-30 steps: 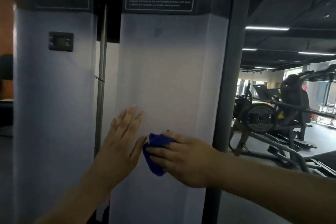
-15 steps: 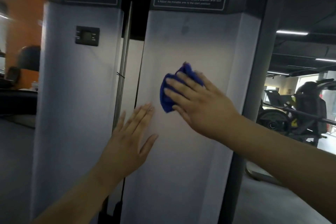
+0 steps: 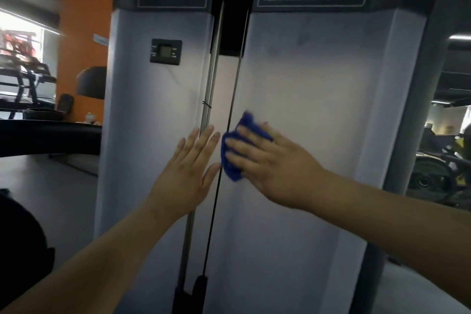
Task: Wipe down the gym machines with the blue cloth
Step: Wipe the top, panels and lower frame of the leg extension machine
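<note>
So, our right hand (image 3: 275, 166) has its fingers spread flat, pressing the bunched blue cloth (image 3: 233, 153) onto the machine's grey panel (image 3: 318, 109), just beside the cable (image 3: 236, 84). Our left hand (image 3: 186, 173) is flat too, holding nothing. The cloth looks soft and light, so we'd reckon palm pressure over its middle beats pinching an edge.

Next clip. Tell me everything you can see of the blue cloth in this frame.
The blue cloth is a small deep-blue rag, soft-looking, bunched into folds rather than spread flat. It is pressed against the machine's pale front panel, just right of the thin black cable. The right hand lies over it with straight fingers across its middle, so only its upper tip and lower left edge show. The thumb of the left hand comes close to that edge; contact cannot be told.
</note>
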